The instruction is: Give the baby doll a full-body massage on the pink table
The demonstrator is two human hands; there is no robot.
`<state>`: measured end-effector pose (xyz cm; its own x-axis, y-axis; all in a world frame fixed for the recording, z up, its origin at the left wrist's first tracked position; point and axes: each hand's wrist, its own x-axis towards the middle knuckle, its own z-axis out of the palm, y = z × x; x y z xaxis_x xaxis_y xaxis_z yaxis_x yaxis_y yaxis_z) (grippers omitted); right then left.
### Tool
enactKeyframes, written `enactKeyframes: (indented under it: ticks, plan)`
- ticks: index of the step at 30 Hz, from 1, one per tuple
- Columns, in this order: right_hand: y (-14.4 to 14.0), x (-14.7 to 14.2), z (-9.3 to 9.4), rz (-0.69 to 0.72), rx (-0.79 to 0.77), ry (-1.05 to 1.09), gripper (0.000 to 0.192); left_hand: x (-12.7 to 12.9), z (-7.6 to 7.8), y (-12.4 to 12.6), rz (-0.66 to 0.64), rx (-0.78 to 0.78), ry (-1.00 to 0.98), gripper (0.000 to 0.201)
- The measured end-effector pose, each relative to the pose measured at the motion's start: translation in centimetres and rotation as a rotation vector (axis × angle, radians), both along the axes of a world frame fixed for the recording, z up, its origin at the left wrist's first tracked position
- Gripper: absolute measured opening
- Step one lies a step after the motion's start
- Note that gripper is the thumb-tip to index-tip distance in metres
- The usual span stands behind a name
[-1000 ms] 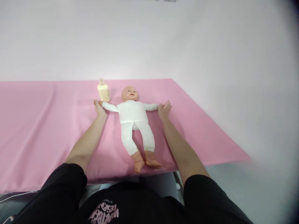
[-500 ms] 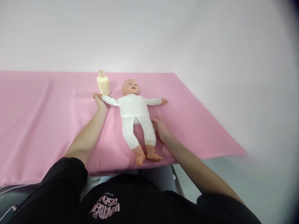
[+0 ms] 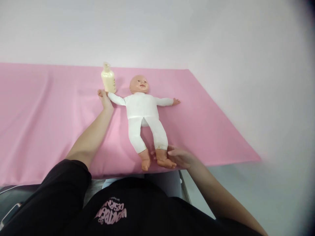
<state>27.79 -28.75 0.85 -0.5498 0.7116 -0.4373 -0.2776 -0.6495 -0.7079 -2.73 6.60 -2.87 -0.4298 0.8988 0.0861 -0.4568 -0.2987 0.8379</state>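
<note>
A baby doll [image 3: 142, 106] with a white cloth body lies face up on the pink cloth, arms spread and feet toward me. My left hand [image 3: 105, 98] is closed around the doll's hand on the left side, with its fingers partly hidden. My right hand [image 3: 180, 157] is by the doll's ankle at the right. Its fingers are stretched out and pass behind the ankle, their tips showing faintly on the far side, while the thumb stays apart. Just beyond my left hand stands a pale yellow pump bottle [image 3: 108, 80].
The pink cloth [image 3: 61, 108] covers the table, and its right edge slants down toward the front. Behind it rises a white wall [image 3: 147, 32]. At the lower left, a phone-like object [image 3: 11, 214] and a white cable lie on a dark surface.
My right hand has moved down from beside the doll's thigh to its ankle. My left hand keeps its hold. The doll's leg on the right has shifted slightly outward, and the view has tilted a little.
</note>
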Motion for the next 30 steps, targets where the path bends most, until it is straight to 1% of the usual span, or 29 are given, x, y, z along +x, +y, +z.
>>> enactKeyframes:
  ticks: [3, 5, 7, 10, 13, 15, 17, 19, 21, 24, 27, 30]
  plan:
    - [0.3, 0.7, 0.0, 0.028, 0.004, -0.006, 0.053, 0.7, 0.4, -0.7, 0.044, -0.008, 0.081, 0.053]
    - [1.0, 1.1, 0.2, 0.041, 0.019, -0.013, 0.055, 1.0, 0.5, -1.1, 0.020, 0.016, 0.152, 0.067]
    - [2.2, 1.4, 0.8, 0.065, 0.048, 0.012, 0.056, 1.4, 0.5, -1.5, -0.012, 0.084, 0.226, 0.074]
    - [5.1, 1.8, 1.8, 0.139, 0.108, 0.150, 0.056, 2.1, 0.1, -2.3, -0.058, 0.278, 0.393, 0.076]
    - [8.9, 2.1, 1.9, 0.302, 0.142, 0.306, 0.057, 3.0, -0.1, -3.7, -0.140, 0.445, 0.692, 0.070]
    - [11.6, 2.2, 1.6, 0.333, 0.153, 0.368, 0.057, 3.7, 0.1, -4.9, -0.208, 0.541, 0.910, 0.067]
    - [13.8, 2.0, 1.2, 0.311, 0.149, 0.401, 0.054, 4.2, 0.8, -6.2, -0.290, 0.648, 1.084, 0.064]
    - [15.5, 1.5, 0.7, 0.241, 0.125, 0.402, 0.048, 4.4, 1.6, -7.2, -0.362, 0.772, 1.228, 0.056]
    - [16.6, 0.7, 0.2, 0.160, 0.110, 0.396, 0.042, 4.5, 2.3, -7.8, -0.411, 0.849, 1.353, 0.049]
    - [17.2, -0.4, -0.6, 0.063, 0.133, 0.393, 0.038, 4.3, 2.6, -7.8, -0.464, 0.913, 1.474, 0.043]
    - [17.0, -1.2, -1.3, -0.004, 0.162, 0.354, 0.038, 4.2, 2.3, -7.7, -0.476, 0.962, 1.502, 0.038]
    - [16.5, -1.2, -1.8, -0.033, 0.182, 0.282, 0.041, 4.2, 2.2, -7.8, -0.479, 0.951, 1.516, 0.036]
